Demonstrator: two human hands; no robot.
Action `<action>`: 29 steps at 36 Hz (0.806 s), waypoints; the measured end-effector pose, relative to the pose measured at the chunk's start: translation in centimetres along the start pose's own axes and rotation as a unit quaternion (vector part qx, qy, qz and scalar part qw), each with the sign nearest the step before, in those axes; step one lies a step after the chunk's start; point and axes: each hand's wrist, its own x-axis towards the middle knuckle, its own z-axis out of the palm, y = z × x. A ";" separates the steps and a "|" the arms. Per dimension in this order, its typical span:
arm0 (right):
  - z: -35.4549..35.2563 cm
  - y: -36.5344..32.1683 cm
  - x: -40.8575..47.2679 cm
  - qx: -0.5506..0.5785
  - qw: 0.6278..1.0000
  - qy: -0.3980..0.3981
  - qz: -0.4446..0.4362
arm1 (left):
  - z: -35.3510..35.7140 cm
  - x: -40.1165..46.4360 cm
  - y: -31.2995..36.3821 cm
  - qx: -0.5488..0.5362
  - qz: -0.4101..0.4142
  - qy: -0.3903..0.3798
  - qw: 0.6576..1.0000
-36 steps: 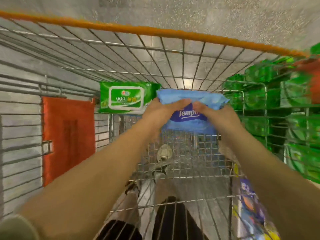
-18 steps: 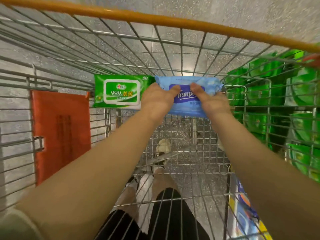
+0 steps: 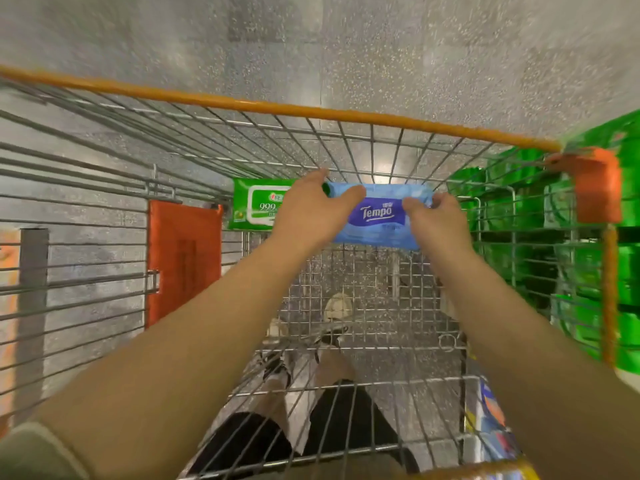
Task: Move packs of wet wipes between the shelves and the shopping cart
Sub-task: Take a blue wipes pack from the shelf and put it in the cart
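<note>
- Both of the person's hands are deep inside the shopping cart (image 3: 346, 147), reaching to its far end.
- The left hand (image 3: 311, 209) pinches the blue Tempo pack (image 3: 377, 216) at its left end, thumb across the front face, fingers curled over the top edge.
- The right hand (image 3: 436, 220) clamps the same pack at its right end in the same way, so the pack hangs level between them, label facing the person.
- My guess is two hands are used because the pack is soft and would sag or twist if held from one end.
- The blue pack sits against the far wire wall, above the cart floor, touching or just beside the green pack (image 3: 256, 206) on its left; I cannot tell whether its lower edge rests on anything.
- The green pack stands upright against that wall, which suggests the blue one is being lined up next to it.
- Room: the orange rim bar (image 3: 242, 105) runs above the hands, with open space beneath for lifting out.
- To the right, the wire side wall lies near the right hand, with green stock on the shelves (image 3: 588, 271) beyond it.
- To the left, past the green pack, an orange flap (image 3: 183, 261) hangs on the side wall; the floor below the pack looks bare mesh.
</note>
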 end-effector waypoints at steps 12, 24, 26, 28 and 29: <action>-5.1 -5.9 -8.5 -0.182 0.971 -0.034 -0.153 | -7.3 -7.7 2.8 0.149 0.104 0.016 0.983; -10.0 -11.0 -19.2 -0.243 0.929 0.023 -0.278 | -15.3 -14.8 4.5 0.203 0.192 0.044 0.959; -10.7 -11.6 -21.4 -0.252 0.923 0.041 -0.288 | -16.5 -16.1 4.8 0.201 0.205 0.051 0.956; -11.4 -12.1 -23.6 -0.265 0.916 0.060 -0.294 | -17.7 -17.5 4.9 0.197 0.224 0.058 0.953; -11.6 -12.2 -24.6 -0.267 0.914 0.066 -0.297 | -18.2 -18.2 5.0 0.196 0.233 0.060 0.951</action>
